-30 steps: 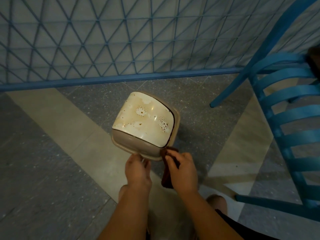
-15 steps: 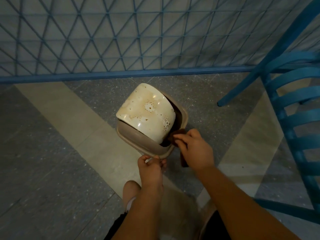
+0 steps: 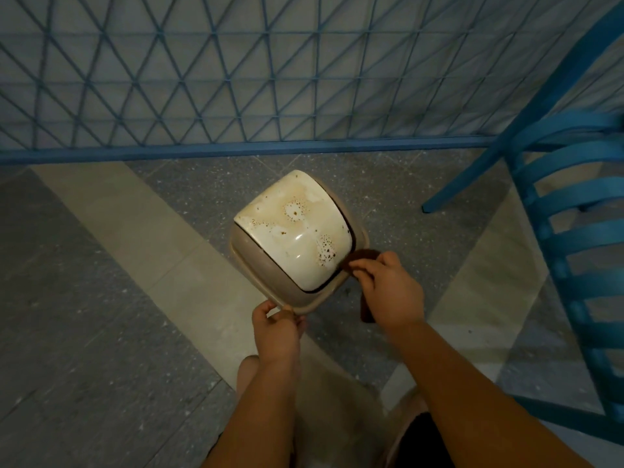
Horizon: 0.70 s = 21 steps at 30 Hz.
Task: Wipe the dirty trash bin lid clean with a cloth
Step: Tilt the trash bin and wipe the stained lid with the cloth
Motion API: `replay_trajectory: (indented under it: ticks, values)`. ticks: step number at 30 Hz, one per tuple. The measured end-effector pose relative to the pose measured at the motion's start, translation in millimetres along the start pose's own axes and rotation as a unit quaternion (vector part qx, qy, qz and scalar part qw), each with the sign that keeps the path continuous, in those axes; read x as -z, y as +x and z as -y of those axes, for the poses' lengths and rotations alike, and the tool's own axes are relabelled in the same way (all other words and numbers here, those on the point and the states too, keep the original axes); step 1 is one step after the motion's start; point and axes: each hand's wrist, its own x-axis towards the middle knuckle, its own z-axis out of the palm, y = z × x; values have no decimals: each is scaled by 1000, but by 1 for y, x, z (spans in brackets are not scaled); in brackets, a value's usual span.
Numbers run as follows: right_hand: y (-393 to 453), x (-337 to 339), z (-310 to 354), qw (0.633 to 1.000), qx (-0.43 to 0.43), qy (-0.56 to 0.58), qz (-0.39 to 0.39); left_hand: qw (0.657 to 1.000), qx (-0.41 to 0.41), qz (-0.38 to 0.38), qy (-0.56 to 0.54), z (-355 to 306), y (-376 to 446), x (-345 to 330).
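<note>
1. The trash bin lid (image 3: pixel 293 238) is held up in the air above the floor (image 3: pixel 101 298), in front of the person. It is tipped, so its cream swing flap faces up.
2. The left hand (image 3: pixel 277 327) pinches the near corner of the lid's brown rim. Its grip is closed on that rim.
3. The right hand (image 3: pixel 388 285) holds a dark brown cloth (image 3: pixel 363 256). Its grip is closed on the cloth, and the fingertips press the cloth on the right edge of the lid, just beside the flap. The rest of the cloth hangs down under the hand.
4. The flap is dirty. It has brown spots and pale stains over most of it, so I think the wiping has hardly begun.
5. The lid looks like hard, light plastic. One hand can likely carry it. It looks shiny, so it may be slippery.
6. The flap probably swings when pushed. It is better to hold the stiff rim, not the flap.
7. The cloth is soft and floppy. It should be bunched up to rub well.
8. A blue chair (image 3: pixel 574 231) stands to the right, and a blue fence (image 3: pixel 236 79) is behind.
</note>
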Motion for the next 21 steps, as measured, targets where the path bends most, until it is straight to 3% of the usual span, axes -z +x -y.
replay_trajectory:
  ticks: [6, 11, 15, 21]
  values:
    - [-10, -10, 11, 999, 2, 32, 15, 989, 8, -67, -130, -1, -3, -1]
    - [-19, -14, 22, 999, 8, 41, 5, 986, 60, -20, -151, 11, -13, -18]
    - [-20, -15, 26, 999, -7, 37, -5, 987, 58, -18, -147, 13, -11, -22]
    - [-42, -26, 50, 989, 123, 26, 81, 991, 50, -52, -112, 11, -9, -16]
